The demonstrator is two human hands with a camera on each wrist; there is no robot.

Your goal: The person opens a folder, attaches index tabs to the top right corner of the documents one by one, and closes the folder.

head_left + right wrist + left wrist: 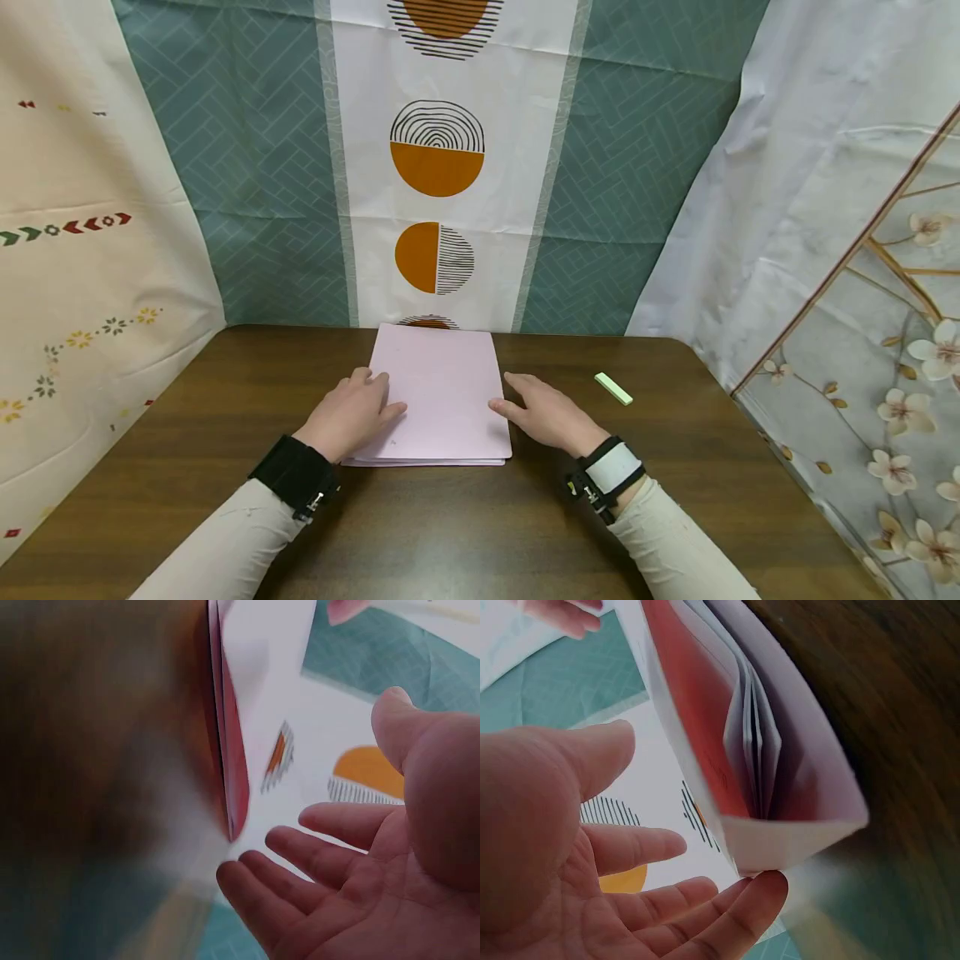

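Note:
A pale pink folder [441, 396] lies on the wooden table in front of me. In the left wrist view it gapes a little at the edge, with a red inner side [697, 705] and several folded whitish sheets [754, 742] between its covers. My left hand [352, 417] is at its left edge, thumb over the top cover and fingers relaxed, fingertips right at the folder's corner. My right hand [551, 412] lies along the right edge, its fingers loosely extended; in the right wrist view those fingertips [232, 874] are close to the folder's edge.
To the right of my right hand lies a small light green bar [613, 388] on the brown table [450, 533]. A teal and white patterned cloth [442, 167] hangs behind the table's back edge. Other curtains hang at the left and right sides.

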